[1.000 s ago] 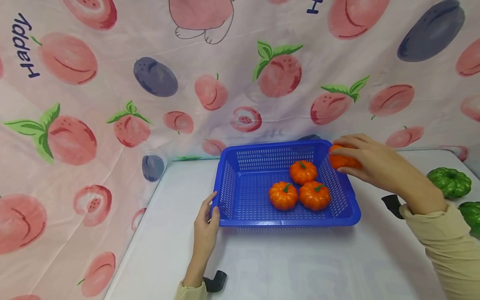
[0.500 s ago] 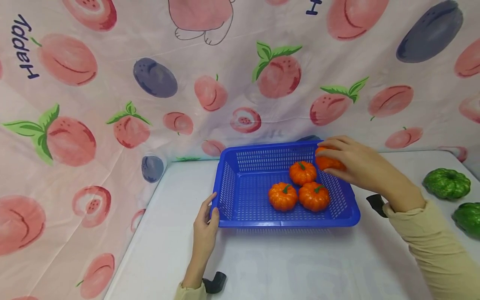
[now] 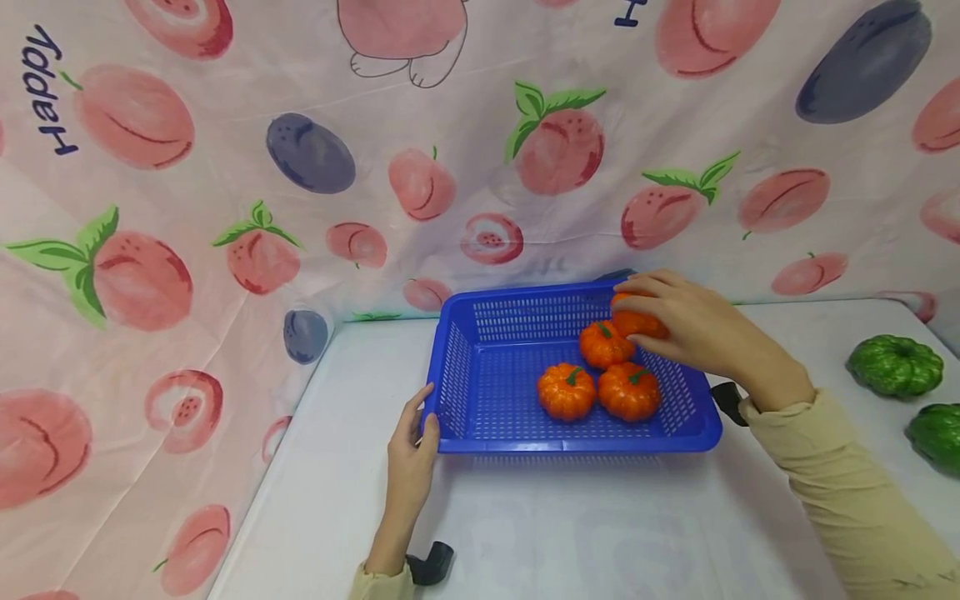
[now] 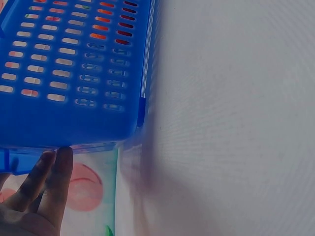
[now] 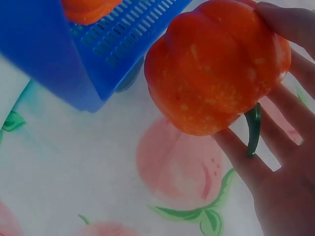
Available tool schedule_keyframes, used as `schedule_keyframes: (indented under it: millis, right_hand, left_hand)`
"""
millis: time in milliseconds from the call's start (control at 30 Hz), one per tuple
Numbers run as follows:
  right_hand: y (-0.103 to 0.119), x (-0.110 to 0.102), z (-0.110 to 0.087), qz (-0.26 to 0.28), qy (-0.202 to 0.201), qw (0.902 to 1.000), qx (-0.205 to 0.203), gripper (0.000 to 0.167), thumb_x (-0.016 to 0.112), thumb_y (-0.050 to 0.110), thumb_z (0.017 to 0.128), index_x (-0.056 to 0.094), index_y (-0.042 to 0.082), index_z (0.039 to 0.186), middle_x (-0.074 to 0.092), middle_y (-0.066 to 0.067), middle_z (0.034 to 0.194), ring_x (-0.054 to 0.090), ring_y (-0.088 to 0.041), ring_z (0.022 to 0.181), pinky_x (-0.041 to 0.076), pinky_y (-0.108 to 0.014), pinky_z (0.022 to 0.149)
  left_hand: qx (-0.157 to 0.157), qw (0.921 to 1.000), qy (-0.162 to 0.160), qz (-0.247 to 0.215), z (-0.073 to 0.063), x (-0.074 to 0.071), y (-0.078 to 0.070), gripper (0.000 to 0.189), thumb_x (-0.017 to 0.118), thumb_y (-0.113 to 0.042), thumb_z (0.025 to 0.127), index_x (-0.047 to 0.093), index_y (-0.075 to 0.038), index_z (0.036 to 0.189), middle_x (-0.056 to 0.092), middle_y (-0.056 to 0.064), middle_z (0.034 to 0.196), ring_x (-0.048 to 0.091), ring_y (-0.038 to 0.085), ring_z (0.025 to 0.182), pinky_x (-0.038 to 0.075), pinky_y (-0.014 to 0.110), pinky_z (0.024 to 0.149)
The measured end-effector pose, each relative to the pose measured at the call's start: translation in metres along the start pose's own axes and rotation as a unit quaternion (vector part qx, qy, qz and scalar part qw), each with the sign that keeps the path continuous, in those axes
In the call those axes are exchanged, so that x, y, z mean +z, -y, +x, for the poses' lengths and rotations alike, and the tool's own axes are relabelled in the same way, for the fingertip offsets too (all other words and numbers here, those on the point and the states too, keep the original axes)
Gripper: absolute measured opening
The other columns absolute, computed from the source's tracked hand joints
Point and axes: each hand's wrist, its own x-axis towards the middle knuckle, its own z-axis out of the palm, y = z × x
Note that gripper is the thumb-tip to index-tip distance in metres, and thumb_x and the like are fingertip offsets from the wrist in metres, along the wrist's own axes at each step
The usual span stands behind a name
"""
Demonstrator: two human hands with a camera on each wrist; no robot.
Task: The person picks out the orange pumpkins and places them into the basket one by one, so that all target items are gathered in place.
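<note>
In the head view, my right hand point(image 3: 686, 321) grips a small orange pumpkin point(image 3: 636, 315) over the right end of the blue plastic basket point(image 3: 517, 447). The right wrist view shows that pumpkin point(image 5: 216, 69) between thumb and fingers, its green stem towards the palm. Three more orange pumpkins stand inside the basket: a back one point(image 3: 604, 345), a front left one point(image 3: 567, 392) and a front right one point(image 3: 628, 392). At the basket's left end, my left hand point(image 3: 409, 458) touches the outside; the left wrist view shows straight fingers point(image 4: 56, 187) against it.
Two green vegetables lie on the white table point(image 3: 570, 525) at the right: a ribbed, pumpkin-like one point(image 3: 896, 367) and a darker one point(image 3: 937, 435), cut by the frame edge. A fruit-patterned cloth point(image 3: 480, 150) hangs behind the table and along its left side.
My right hand has moved left with its pumpkin, from the basket's right rim to above the inside, near the back pumpkin. My left hand and the basket have stayed put.
</note>
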Motion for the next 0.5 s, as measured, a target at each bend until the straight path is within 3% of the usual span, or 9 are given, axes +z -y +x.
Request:
schedule_keyframes:
  millis: [233, 500]
  right_hand:
    - [0.001, 0.008, 0.008, 0.008, 0.003, 0.9999, -0.009, 0.038, 0.08, 0.018, 0.084, 0.069, 0.006, 0.118, 0.06, -0.014, 0.131, 0.049, -0.038, 0.128, 0.041, -0.058, 0.106]
    - [0.005, 0.016, 0.019, 0.018, 0.009, 0.9997, -0.016, 0.038, 0.08, 0.02, 0.084, 0.069, 0.007, 0.118, 0.061, -0.013, 0.13, 0.051, -0.036, 0.124, 0.047, -0.055, 0.1]
  left_hand:
    - [-0.001, 1.0, 0.002, -0.003, 0.0, 0.0, 0.001, 0.041, 0.05, -0.016, 0.104, 0.051, -0.026, 0.144, 0.062, 0.016, 0.134, 0.061, 0.029, 0.122, 0.05, 0.052, 0.098]
    - [-0.001, 0.9999, 0.003, -0.011, 0.002, -0.001, 0.003, 0.041, 0.051, -0.016, 0.104, 0.051, -0.027, 0.144, 0.061, 0.015, 0.134, 0.059, 0.029, 0.124, 0.05, 0.052, 0.099]
